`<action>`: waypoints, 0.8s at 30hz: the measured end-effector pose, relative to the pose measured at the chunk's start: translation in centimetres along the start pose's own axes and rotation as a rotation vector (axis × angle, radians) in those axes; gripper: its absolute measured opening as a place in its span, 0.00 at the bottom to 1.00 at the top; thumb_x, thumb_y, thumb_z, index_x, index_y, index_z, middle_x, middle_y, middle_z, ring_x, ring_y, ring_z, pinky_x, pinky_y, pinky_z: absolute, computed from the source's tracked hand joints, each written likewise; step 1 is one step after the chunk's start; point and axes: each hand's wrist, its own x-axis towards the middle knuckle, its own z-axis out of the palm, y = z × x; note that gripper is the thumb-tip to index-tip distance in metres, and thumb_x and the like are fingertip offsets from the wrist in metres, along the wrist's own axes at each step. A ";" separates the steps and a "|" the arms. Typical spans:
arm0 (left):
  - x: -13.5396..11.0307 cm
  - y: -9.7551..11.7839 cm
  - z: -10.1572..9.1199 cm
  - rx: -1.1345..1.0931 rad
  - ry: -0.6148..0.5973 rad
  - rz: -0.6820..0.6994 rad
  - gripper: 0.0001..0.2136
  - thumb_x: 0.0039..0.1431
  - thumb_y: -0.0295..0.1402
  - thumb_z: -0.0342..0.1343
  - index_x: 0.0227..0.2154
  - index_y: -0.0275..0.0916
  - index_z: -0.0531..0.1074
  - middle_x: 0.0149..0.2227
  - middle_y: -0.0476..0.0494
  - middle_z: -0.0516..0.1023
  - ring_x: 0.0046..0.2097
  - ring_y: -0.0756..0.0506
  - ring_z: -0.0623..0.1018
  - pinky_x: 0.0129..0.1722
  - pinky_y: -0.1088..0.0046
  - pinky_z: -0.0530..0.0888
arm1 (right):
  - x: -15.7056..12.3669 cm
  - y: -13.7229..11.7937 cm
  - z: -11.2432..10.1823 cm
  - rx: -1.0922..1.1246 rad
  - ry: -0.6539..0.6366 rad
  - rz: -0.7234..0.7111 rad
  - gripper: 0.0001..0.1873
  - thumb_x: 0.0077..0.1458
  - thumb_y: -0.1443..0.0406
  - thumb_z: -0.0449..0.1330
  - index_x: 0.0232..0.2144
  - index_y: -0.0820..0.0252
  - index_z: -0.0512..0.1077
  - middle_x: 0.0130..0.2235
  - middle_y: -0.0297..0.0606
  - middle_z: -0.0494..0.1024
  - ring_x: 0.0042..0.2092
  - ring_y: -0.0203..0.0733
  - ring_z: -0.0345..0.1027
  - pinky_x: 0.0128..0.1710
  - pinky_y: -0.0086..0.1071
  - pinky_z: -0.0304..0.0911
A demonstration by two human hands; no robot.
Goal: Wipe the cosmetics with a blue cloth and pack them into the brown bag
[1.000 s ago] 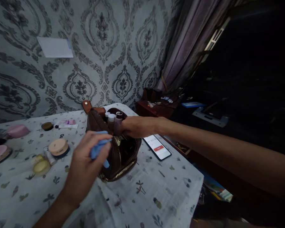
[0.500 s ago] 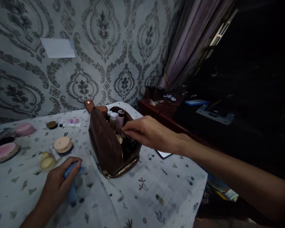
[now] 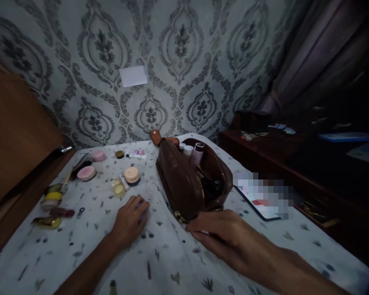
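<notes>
Item: brown bag (image 3: pixel 181 184), landmark piece, upright on a patterned tablecloth (image 3: pixel 160 258), mouth open.

Item: right hand (image 3: pixel 227 229). Changed: out of the bag's mouth since half a second ago, now low at the bag's near end. Fingers narrow, tips close by the zip (image 3: pixel 178 217). Actual hold on it: cannot tell.

Item: left hand (image 3: pixel 130 215). Changed: drawn away from the bag's left flank over the last second, now down to the left of the bag, fingers bent. Trace of a blue item (image 3: pixel 140 204) at the fingers; grip on it, cannot tell.

Items inside the bag, far part, unmoved: white-capped bottle (image 3: pixel 188 150); lilac tube (image 3: pixel 197 155), dark cap uppermost.

Items left of the bag, also unmoved: peach-lidded jar (image 3: pixel 132 174); yellow jar (image 3: pixel 119 189).

Item right of the bag: phone (image 3: pixel 261 203), partly masked, mostly uncovered again.

Significance, as judged: handling apparently shifted from the bag's contents to the outer near edge; contents left in place, mouth unobstructed.
</notes>
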 end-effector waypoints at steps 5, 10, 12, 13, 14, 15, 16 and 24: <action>-0.3 -0.5 -0.1 -0.046 0.021 -0.037 0.13 0.59 0.23 0.47 0.42 0.39 0.72 0.42 0.43 0.75 0.46 0.44 0.73 0.42 0.67 0.75 | 3.5 1.0 5.4 0.148 -0.051 0.016 0.13 0.62 0.65 0.53 0.35 0.59 0.78 0.33 0.39 0.81 0.34 0.41 0.75 0.35 0.32 0.65; -0.4 -1.7 -0.4 -0.030 0.076 -0.131 0.12 0.59 0.23 0.49 0.42 0.39 0.72 0.43 0.43 0.74 0.47 0.43 0.73 0.44 0.66 0.74 | 8.4 2.1 10.6 0.515 -0.023 0.231 0.07 0.54 0.66 0.57 0.30 0.61 0.74 0.24 0.32 0.73 0.23 0.36 0.68 0.25 0.28 0.60; -0.4 -2.0 -0.7 -0.056 0.077 -0.191 0.11 0.59 0.23 0.50 0.41 0.40 0.72 0.42 0.44 0.74 0.47 0.43 0.73 0.44 0.67 0.73 | 10.3 2.5 12.3 0.735 0.024 0.316 0.06 0.51 0.63 0.58 0.31 0.61 0.72 0.26 0.32 0.74 0.22 0.34 0.67 0.21 0.26 0.56; -0.3 -2.1 -0.8 -0.068 0.074 -0.216 0.10 0.58 0.23 0.50 0.40 0.40 0.73 0.42 0.44 0.74 0.47 0.43 0.73 0.44 0.68 0.73 | 11.1 2.7 13.1 0.823 0.045 0.335 0.08 0.50 0.62 0.59 0.32 0.60 0.72 0.27 0.33 0.74 0.23 0.34 0.66 0.20 0.25 0.54; -0.3 -2.2 -0.9 -0.073 0.068 -0.235 0.10 0.58 0.23 0.51 0.39 0.39 0.72 0.42 0.44 0.74 0.47 0.44 0.73 0.43 0.68 0.73 | 11.8 2.9 13.8 0.890 0.078 0.345 0.10 0.49 0.60 0.60 0.33 0.60 0.71 0.28 0.33 0.74 0.23 0.34 0.66 0.19 0.25 0.54; -0.3 -2.3 -0.8 -0.068 0.059 -0.250 0.09 0.58 0.23 0.51 0.39 0.40 0.72 0.42 0.44 0.74 0.47 0.43 0.73 0.43 0.68 0.73 | 12.3 3.1 14.5 0.935 0.121 0.343 0.12 0.49 0.59 0.60 0.34 0.60 0.71 0.28 0.33 0.75 0.23 0.34 0.66 0.19 0.24 0.53; -0.3 -2.4 -0.7 -0.055 0.044 -0.261 0.08 0.58 0.24 0.52 0.39 0.40 0.72 0.42 0.43 0.74 0.48 0.43 0.72 0.43 0.68 0.73 | 12.7 3.3 15.1 0.955 0.180 0.334 0.14 0.48 0.57 0.60 0.34 0.60 0.71 0.27 0.32 0.74 0.22 0.33 0.66 0.19 0.24 0.53; -0.7 -4.3 -0.2 0.063 0.057 -0.264 0.08 0.59 0.26 0.52 0.40 0.42 0.71 0.45 0.41 0.72 0.50 0.40 0.71 0.40 0.67 0.74 | 11.5 4.6 17.4 0.698 0.253 0.215 0.14 0.52 0.57 0.55 0.35 0.61 0.71 0.22 0.29 0.68 0.22 0.34 0.61 0.21 0.27 0.53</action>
